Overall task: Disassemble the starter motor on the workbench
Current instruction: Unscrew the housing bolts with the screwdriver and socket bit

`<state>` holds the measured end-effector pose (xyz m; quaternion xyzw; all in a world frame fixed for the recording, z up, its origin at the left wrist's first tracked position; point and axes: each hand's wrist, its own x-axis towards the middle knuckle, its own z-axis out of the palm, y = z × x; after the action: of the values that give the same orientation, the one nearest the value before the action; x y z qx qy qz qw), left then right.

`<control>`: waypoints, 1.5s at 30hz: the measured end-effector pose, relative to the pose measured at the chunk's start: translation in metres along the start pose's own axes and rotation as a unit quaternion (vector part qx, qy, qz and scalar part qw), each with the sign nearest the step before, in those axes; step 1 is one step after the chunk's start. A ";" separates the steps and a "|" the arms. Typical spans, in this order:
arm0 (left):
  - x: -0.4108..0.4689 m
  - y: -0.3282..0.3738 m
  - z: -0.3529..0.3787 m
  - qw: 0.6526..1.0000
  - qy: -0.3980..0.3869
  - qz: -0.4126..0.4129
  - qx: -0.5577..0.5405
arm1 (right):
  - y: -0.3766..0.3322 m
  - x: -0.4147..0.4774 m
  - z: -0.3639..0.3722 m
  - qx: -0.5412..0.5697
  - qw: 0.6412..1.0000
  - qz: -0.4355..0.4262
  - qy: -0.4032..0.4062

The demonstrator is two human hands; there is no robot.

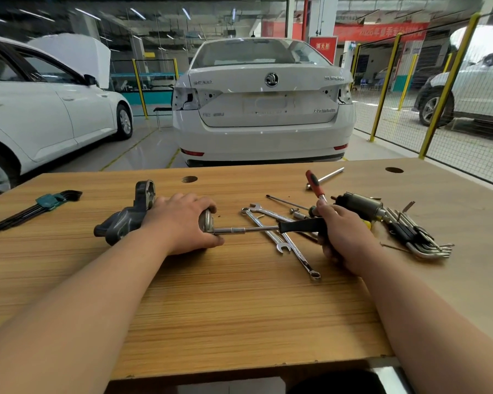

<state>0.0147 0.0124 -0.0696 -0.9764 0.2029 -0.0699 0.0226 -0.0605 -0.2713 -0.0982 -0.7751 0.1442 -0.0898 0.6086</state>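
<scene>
On the bench [239,308], left hand [180,223] clamps the motor [123,221]; right hand [345,237] grips the driver [299,225], shaft running left into its end.

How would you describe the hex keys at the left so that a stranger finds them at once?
Start at the wooden bench, then go to its left end, beyond the grey housing. The hex keys lie there alone, black, fanned in a teal holder; the other set, at the right, has no teal.

Two hands [182,223] [345,237], one starter motor [125,220], two spanners [264,226] [299,257], two hex-key sets [49,201] [416,237]
</scene>
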 end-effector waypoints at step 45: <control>0.001 0.015 0.004 0.998 0.029 0.050 0.021 | 0.000 0.003 -0.024 0.136 0.988 0.037 -0.068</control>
<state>0.0098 -0.0017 -0.0744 -0.9620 0.2506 -0.1010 0.0406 -0.0656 -0.2938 -0.0929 -0.6836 0.1174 -0.0338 0.7196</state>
